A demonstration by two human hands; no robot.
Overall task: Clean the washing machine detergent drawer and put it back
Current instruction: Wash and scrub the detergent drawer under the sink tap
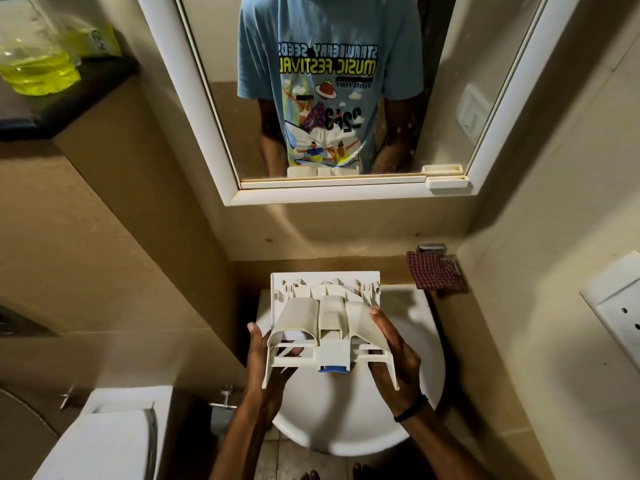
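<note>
Head view. The detergent drawer (327, 327) is held at centre frame, just above the white basin (346, 441), apparently underside up, since the rounded compartment bottoms face the camera. Its long axis runs from lower frame to upper frame: the flat front panel lies at the far end, toward the wall, and a small blue part shows at the near end. The drawer is carried between both hands. The left hand (266, 362) grips the left side wall, thumb along the edge and fingers seen through the openings underneath. The right hand (391, 355) grips the right side wall likewise, thumb on top and fingers tucked below. Neither hand is nearer, as the hold is symmetrical.

Nothing is seen between drawer and basin — a lowering move is judged to be unobstructed. A checked cloth (434, 273) is draped over a chrome fitting at the basin's upper right corner; whether that fitting is a tap cannot be told. A mirror frame (346, 197) hangs above, a bottle of yellow liquid (34, 64) stands on a ledge at upper left, a toilet cistern (110, 434) occupies lower left, and a wall socket (620, 306) sits at right — all well apart from the drawer.
</note>
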